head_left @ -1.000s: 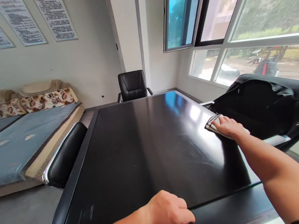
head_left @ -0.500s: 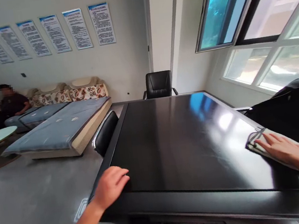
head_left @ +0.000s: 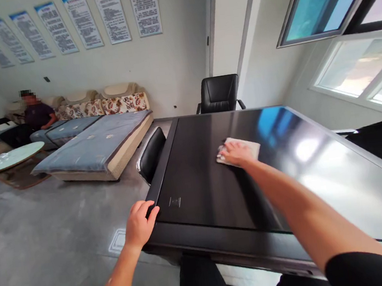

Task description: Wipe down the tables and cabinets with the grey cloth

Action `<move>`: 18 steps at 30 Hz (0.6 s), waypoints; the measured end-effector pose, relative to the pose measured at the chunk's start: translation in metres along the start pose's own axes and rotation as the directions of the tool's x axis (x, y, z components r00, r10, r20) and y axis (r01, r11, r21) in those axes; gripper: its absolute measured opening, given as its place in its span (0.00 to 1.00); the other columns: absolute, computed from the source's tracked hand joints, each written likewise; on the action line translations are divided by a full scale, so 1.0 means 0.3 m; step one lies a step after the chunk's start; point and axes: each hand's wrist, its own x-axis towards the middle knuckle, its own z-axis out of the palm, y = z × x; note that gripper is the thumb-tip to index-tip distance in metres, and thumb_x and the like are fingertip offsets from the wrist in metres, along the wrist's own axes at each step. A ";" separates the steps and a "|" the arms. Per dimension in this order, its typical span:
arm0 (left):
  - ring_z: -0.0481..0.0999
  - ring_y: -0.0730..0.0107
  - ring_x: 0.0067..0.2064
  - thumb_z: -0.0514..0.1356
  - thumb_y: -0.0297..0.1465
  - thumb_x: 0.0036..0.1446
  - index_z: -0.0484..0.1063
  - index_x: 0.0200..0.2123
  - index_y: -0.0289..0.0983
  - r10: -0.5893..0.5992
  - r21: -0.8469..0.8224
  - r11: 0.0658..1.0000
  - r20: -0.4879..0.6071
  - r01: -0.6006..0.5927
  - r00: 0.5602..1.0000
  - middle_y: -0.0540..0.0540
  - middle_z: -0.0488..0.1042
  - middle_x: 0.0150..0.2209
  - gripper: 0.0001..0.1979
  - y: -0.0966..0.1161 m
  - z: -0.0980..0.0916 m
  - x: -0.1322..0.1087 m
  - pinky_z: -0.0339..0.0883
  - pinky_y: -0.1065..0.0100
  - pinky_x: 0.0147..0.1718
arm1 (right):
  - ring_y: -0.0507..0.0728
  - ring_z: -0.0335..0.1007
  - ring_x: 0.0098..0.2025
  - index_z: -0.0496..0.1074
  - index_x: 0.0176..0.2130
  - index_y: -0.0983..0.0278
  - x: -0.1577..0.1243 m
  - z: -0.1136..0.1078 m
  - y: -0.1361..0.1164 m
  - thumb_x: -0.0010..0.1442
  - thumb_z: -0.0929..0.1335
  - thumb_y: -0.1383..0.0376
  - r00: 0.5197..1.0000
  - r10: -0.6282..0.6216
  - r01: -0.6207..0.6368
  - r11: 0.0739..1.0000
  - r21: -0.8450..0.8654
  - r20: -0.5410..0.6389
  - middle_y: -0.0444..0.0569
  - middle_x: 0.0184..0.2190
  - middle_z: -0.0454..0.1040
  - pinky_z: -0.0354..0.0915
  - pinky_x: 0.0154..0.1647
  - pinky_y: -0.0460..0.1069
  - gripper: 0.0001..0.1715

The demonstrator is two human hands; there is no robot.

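Right hand (head_left: 236, 153) open, flat, pressing folded cloth (head_left: 251, 148) onto glossy black table (head_left: 204, 193), near table's middle. Left hand (head_left: 139, 226) curled over table's near left edge, gripping edge only. Black chair (head_left: 151, 154) just beside left edge. Seated person (head_left: 37, 117) on distant sofa (head_left: 122, 104).

And here we are in an office meeting room, folks, with a long dark meeting table (head_left: 204, 193) at twelve o'clock, a black leather office chair (head_left: 219, 94) at its far end, printed notices (head_left: 83, 21) lining the wall at eleven, and a long sofa (head_left: 96, 146) at ten!
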 end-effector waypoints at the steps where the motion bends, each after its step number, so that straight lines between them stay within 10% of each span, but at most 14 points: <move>1: 0.84 0.51 0.54 0.60 0.47 0.76 0.84 0.51 0.42 0.000 0.014 1.000 0.004 0.000 1.000 0.40 0.85 0.50 0.18 -0.002 -0.001 0.002 0.78 0.49 0.61 | 0.73 0.55 0.80 0.66 0.78 0.57 0.019 0.039 -0.161 0.80 0.61 0.40 0.996 -0.089 0.089 0.996 0.014 0.007 0.60 0.80 0.62 0.55 0.78 0.74 0.41; 5: 0.83 0.50 0.54 0.58 0.46 0.77 0.83 0.53 0.41 -0.010 0.036 0.999 0.012 0.009 1.000 0.39 0.84 0.50 0.19 -0.007 -0.002 0.003 0.78 0.48 0.62 | 0.76 0.51 0.82 0.63 0.81 0.56 -0.031 0.168 -0.664 0.80 0.61 0.39 0.868 -0.497 0.496 0.866 0.060 -0.003 0.56 0.82 0.59 0.53 0.79 0.76 0.43; 9: 0.84 0.49 0.53 0.57 0.46 0.76 0.82 0.55 0.40 -0.016 0.036 0.999 -0.003 0.016 1.000 0.38 0.84 0.50 0.20 -0.025 0.001 -0.004 0.78 0.47 0.61 | 0.76 0.49 0.83 0.61 0.82 0.57 -0.145 0.210 -0.798 0.79 0.60 0.38 0.762 -0.648 0.645 0.760 0.072 0.014 0.54 0.83 0.57 0.52 0.80 0.75 0.46; 13: 0.83 0.48 0.57 0.57 0.48 0.76 0.82 0.55 0.40 -0.006 0.041 0.999 0.013 0.006 1.000 0.38 0.84 0.52 0.22 -0.055 0.004 -0.004 0.77 0.46 0.64 | 0.73 0.48 0.84 0.58 0.84 0.57 -0.184 0.202 -0.620 0.78 0.59 0.33 0.743 -0.667 0.662 0.744 0.089 0.056 0.51 0.84 0.54 0.52 0.82 0.73 0.51; 18: 0.82 0.46 0.58 0.56 0.50 0.74 0.82 0.54 0.40 -0.017 0.046 0.999 0.031 0.016 0.999 0.37 0.84 0.53 0.24 -0.070 0.001 0.002 0.76 0.45 0.66 | 0.72 0.48 0.84 0.60 0.83 0.54 -0.193 0.109 -0.073 0.79 0.61 0.37 0.921 -0.387 0.386 0.922 0.043 0.032 0.51 0.84 0.56 0.49 0.83 0.73 0.46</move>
